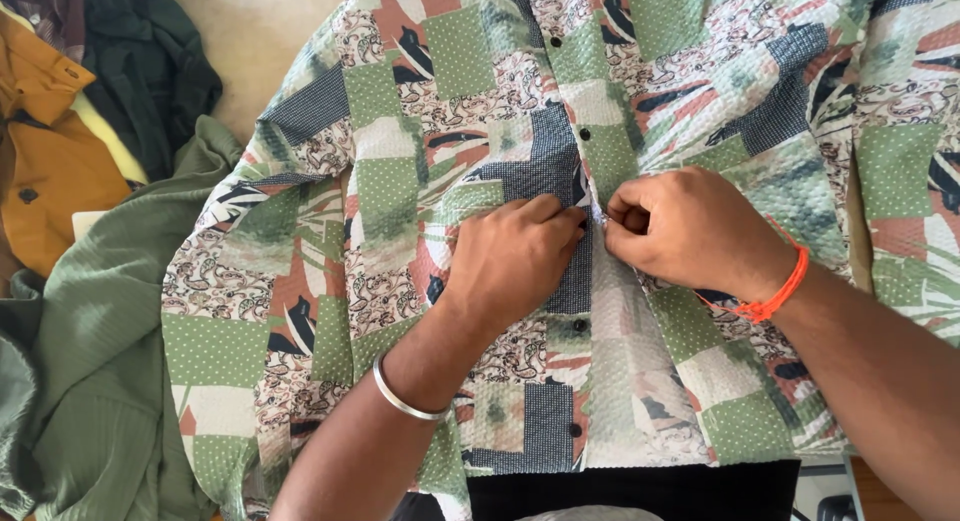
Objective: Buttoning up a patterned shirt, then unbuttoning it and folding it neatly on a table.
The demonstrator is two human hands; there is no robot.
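A patchwork-print shirt (400, 181) in green, rust, navy and cream lies spread front-up across the surface. Both hands meet at its button placket in the middle. My left hand (510, 261), with a silver bangle on the wrist, pinches the left edge of the placket. My right hand (690, 231), with an orange thread bracelet, grips the right edge beside it. Dark buttons (578, 326) run down the placket above and below the hands. The button between the fingers is hidden.
A plain green garment (90, 361) lies at the left, partly under the shirt. A mustard-yellow garment (45, 141) and a dark green one (150, 71) are piled at the far left. A black fabric edge (640, 491) shows at the bottom.
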